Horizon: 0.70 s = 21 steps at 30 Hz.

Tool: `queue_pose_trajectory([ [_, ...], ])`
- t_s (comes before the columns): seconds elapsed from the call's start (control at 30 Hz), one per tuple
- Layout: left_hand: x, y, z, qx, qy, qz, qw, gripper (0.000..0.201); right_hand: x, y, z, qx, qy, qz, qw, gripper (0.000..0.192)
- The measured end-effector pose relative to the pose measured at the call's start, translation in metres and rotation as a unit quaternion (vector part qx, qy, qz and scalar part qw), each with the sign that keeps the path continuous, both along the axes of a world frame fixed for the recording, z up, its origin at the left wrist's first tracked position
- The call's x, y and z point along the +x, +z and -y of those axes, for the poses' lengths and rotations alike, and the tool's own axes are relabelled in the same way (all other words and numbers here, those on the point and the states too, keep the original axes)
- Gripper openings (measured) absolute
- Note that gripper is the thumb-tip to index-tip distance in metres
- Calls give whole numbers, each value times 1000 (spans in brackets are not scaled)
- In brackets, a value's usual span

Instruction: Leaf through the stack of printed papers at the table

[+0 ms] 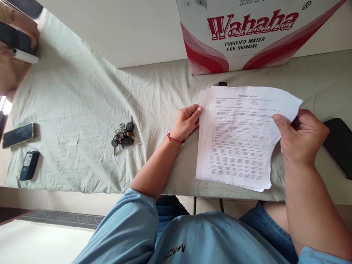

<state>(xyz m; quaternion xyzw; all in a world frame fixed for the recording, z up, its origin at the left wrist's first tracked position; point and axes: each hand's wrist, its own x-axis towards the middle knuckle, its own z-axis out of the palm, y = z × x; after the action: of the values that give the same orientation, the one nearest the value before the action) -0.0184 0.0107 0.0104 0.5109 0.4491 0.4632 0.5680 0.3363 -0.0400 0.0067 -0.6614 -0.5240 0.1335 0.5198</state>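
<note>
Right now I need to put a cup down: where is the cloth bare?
Bare cloth lies between the smartphone and the keys, and behind the keys toward the Wahaha box. It is crowded where both hands hold the papers.

I am wearing a light blue short-sleeved shirt with dark lettering on the chest and blue jeans. A thin red string bracelet is circling the wrist of my left hand (pixel 187 123); my right hand (pixel 301 137) is wearing nothing.
</note>
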Motion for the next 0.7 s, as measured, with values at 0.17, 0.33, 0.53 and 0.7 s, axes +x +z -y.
queue_pose_trajectory([
  [0.17,1,-1,0,13,-2,-9,1000,92,-2,5,-7,90,-17,58,994,54],
  [0.33,0,-1,0,18,-3,-16,1000,91,-10,9,-6,111,29,42,992,50],
  [0.53,-1,-4,-1,21,5,-19,1000,90,-12,0,-1,59,28,0,998,40],
  [0.7,0,-1,1,-2,-8,11,1000,87,-15,0,0,49,23,-14,998,38],
])
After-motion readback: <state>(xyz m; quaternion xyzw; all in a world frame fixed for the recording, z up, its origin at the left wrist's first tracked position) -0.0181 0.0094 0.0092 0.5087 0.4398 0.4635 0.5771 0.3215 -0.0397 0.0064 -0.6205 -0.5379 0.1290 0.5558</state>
